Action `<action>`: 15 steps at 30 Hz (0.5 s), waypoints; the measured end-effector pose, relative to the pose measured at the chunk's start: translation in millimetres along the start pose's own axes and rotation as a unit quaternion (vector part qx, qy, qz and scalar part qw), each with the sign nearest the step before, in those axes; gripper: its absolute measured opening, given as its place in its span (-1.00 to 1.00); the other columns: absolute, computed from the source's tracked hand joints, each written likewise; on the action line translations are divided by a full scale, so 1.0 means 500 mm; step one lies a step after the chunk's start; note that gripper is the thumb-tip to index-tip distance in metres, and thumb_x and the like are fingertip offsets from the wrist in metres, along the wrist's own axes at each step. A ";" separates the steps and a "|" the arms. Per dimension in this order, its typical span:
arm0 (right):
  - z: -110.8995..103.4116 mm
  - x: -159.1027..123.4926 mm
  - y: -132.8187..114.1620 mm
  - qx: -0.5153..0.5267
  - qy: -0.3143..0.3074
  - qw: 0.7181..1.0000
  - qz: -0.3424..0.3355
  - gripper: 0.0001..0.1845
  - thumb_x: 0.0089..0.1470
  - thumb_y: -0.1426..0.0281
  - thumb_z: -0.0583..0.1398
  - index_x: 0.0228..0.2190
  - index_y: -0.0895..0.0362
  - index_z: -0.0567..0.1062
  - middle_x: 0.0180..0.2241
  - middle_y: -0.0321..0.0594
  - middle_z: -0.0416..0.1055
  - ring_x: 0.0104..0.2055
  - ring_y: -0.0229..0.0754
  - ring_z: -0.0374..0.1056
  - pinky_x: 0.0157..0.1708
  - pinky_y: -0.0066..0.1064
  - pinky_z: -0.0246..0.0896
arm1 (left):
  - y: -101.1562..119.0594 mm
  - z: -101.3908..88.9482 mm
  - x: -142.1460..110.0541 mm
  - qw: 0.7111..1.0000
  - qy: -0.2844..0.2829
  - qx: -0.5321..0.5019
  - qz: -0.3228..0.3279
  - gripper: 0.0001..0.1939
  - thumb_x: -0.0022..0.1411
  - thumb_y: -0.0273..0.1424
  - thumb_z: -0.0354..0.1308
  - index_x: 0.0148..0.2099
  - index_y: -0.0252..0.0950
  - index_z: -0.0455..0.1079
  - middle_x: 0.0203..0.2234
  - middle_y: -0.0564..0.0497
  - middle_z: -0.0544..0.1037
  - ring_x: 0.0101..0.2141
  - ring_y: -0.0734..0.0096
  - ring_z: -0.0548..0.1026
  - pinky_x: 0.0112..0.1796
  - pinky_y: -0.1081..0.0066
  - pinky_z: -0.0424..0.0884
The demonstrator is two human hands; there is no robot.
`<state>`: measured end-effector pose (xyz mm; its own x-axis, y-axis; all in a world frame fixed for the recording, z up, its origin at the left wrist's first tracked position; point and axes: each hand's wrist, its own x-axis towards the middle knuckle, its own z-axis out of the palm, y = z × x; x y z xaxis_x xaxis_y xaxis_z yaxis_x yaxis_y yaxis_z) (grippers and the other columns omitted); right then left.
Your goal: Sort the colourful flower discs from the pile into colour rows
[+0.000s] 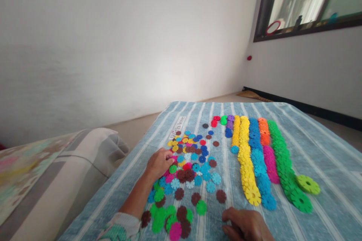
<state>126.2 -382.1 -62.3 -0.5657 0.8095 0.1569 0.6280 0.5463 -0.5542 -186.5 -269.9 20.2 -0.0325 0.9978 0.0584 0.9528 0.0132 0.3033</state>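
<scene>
Mixed snowflake discs (189,175) in brown, blue, green, pink and yellow lie loosely scattered over the striped cloth. My left hand (160,162) rests at the left edge of this pile, its fingers bent down among pink and red discs; whatever they hold is hidden. Near the front edge of the view, my right hand (245,225) has its fingers curled in, with nothing visible in them. It is right of a brown disc (221,196) and below the sorted rows. Those rows overlap by colour: yellow discs (247,162), blue discs (260,158), pink discs (270,163) and green discs (283,158).
A blue and white striped cloth (319,162) covers the table. Shorter rows include orange discs (264,131) and purple discs (230,123). A lime disc (308,184) sits beside the green row's near end. Draped fabric (85,158) stands at the left, before a white wall (127,45).
</scene>
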 end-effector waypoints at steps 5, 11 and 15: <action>-0.012 0.005 -0.003 0.022 -0.019 1.000 0.002 -0.82 0.05 0.37 0.13 -0.30 0.08 0.51 -0.58 -0.32 0.47 -0.57 -0.27 0.35 -0.53 -0.55 0.10 | 0.010 -0.005 0.002 1.000 -0.005 0.027 -0.009 -0.83 0.14 -0.37 0.09 -0.39 -0.26 0.49 -0.42 0.04 0.42 -0.37 0.38 0.44 -0.31 0.47 0.25; 0.006 0.004 -0.006 0.018 0.035 0.999 0.016 -0.87 -0.01 0.37 0.14 -0.38 0.06 0.48 -0.64 -0.38 0.41 -0.61 -0.30 0.27 -0.54 -0.55 0.06 | 0.012 -0.002 0.004 1.000 0.008 -0.009 -0.029 -0.88 0.08 -0.38 0.13 -0.38 -0.28 0.48 -0.41 0.03 0.46 -0.37 0.38 0.46 -0.32 0.48 0.28; 0.006 0.005 -0.006 0.024 0.032 0.999 0.010 -0.86 0.01 0.35 0.11 -0.37 0.06 0.46 -0.64 -0.38 0.39 -0.63 -0.30 0.26 -0.55 -0.55 0.05 | 0.003 0.006 0.007 0.998 0.019 -0.054 -0.026 -0.94 0.01 -0.39 0.16 -0.42 -0.28 0.41 -0.47 0.07 0.49 -0.39 0.39 0.45 -0.35 0.49 0.28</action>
<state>121.4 -382.4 -62.7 -0.5169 0.8329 0.1978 0.6118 0.5210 -0.5952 -184.1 -265.9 18.3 -0.0941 0.9926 0.0763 0.9114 0.0550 0.4079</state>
